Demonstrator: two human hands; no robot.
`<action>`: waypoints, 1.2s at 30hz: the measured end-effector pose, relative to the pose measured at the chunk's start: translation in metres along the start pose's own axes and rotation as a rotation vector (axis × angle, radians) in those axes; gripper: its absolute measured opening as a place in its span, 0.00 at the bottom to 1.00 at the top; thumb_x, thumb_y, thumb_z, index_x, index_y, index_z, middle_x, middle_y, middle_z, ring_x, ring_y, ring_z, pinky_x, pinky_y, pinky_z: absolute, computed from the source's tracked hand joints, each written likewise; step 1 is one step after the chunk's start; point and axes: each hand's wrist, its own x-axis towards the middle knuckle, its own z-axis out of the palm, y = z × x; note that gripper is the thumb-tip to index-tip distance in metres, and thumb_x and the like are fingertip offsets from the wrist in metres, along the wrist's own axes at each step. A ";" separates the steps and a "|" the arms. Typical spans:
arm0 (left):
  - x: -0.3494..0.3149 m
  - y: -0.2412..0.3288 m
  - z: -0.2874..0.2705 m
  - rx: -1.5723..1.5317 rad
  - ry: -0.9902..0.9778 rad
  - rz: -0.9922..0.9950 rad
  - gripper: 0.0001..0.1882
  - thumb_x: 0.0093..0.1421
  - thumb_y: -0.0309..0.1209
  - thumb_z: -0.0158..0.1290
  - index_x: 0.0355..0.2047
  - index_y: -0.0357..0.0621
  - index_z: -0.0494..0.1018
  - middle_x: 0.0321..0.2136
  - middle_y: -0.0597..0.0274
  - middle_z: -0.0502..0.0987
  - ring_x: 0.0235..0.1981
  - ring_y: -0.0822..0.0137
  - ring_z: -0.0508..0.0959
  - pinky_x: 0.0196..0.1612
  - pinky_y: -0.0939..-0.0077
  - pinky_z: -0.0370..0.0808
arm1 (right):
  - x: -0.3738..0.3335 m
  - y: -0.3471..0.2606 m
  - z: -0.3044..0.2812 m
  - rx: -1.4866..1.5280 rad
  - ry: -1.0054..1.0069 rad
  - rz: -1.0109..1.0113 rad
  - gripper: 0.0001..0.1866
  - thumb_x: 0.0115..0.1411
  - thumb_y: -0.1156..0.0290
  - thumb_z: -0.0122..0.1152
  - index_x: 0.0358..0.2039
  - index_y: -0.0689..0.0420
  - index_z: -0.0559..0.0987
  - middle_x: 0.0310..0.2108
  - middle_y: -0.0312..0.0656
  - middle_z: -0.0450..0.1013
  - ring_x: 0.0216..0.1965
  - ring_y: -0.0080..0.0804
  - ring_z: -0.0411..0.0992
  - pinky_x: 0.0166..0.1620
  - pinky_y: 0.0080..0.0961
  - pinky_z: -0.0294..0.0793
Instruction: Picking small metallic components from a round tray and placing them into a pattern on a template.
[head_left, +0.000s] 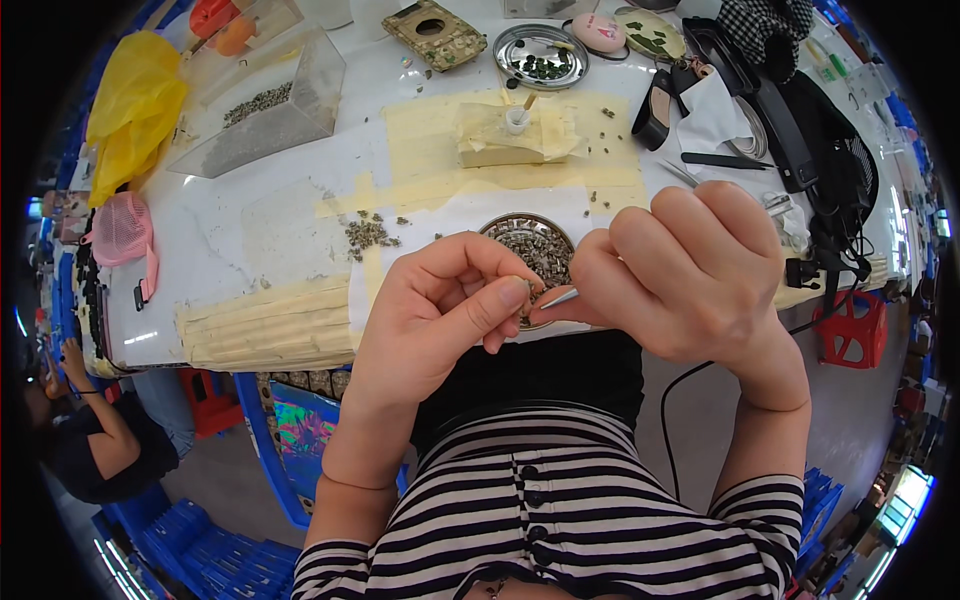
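My left hand (430, 310) is closed in a pinch, thumb against forefinger, around something too small to make out. Close beside those fingertips, my right hand (690, 270) is wrapped round a pair of metal tweezers (562, 298). Their pointed tip shows and points at the pinch. Beneath both hands, at the table's near edge, stands a round dish (497, 221) full of small metallic pieces (530, 243); my fingers hide part of it. To its left lies a loose heap of similar small pieces (368, 234) on the white surface.
Beyond the dish, a taped block (500, 152) holds a small white cup (517, 121) with a stick. A clear bin (250, 140) is at far left, a metal plate of dark green pieces (541, 57) at the back. Black straps (790, 140) clutter the right; a person (105, 440) sits left.
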 end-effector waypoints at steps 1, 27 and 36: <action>0.000 0.000 0.000 -0.002 -0.002 -0.004 0.06 0.63 0.26 0.54 0.36 0.35 0.74 0.25 0.66 0.76 0.24 0.80 0.73 0.26 0.88 0.70 | 0.000 0.000 0.000 -0.001 0.000 0.001 0.21 0.48 0.46 0.64 0.18 0.50 0.71 0.17 0.29 0.58 0.18 0.24 0.59 0.25 0.20 0.56; -0.007 -0.002 0.013 0.206 0.123 0.196 0.05 0.64 0.23 0.52 0.39 0.34 0.74 0.27 0.67 0.74 0.26 0.82 0.72 0.29 0.89 0.69 | 0.005 -0.001 -0.009 0.086 -0.180 0.067 0.21 0.48 0.48 0.64 0.18 0.52 0.69 0.17 0.31 0.56 0.19 0.24 0.60 0.25 0.22 0.57; -0.007 -0.006 0.013 0.310 0.190 0.369 0.05 0.63 0.20 0.52 0.39 0.34 0.73 0.30 0.66 0.74 0.28 0.81 0.73 0.30 0.89 0.70 | 0.005 0.000 -0.013 0.288 -0.210 0.231 0.23 0.45 0.47 0.65 0.19 0.53 0.69 0.17 0.32 0.56 0.18 0.28 0.61 0.23 0.26 0.58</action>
